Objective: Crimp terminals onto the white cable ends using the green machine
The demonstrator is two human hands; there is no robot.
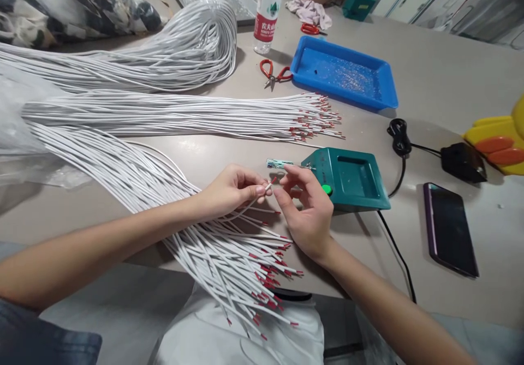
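Note:
My left hand (241, 190) pinches the end of a white cable (268, 186) that shows a red core at its tip. Just to the right, my right hand (305, 207) is held with thumb and fingers apart and curved towards that tip; nothing shows between them. Beyond my right fingers sits a green device (368, 190) with a bright green button (327, 189) and a shallow tray in its top. A slim metal-and-teal part (280, 163) sticks out of its left side. Under my left forearm fans a bundle of white cables (216, 250) with red ends.
A second cable bundle (196, 114) and a looped coil (204, 43) lie behind. Further back are red-handled scissors (272, 76), a blue tray (344, 73) and a water bottle (268, 18). To the right lie a phone (450, 228), a black adapter (462, 162) and cords.

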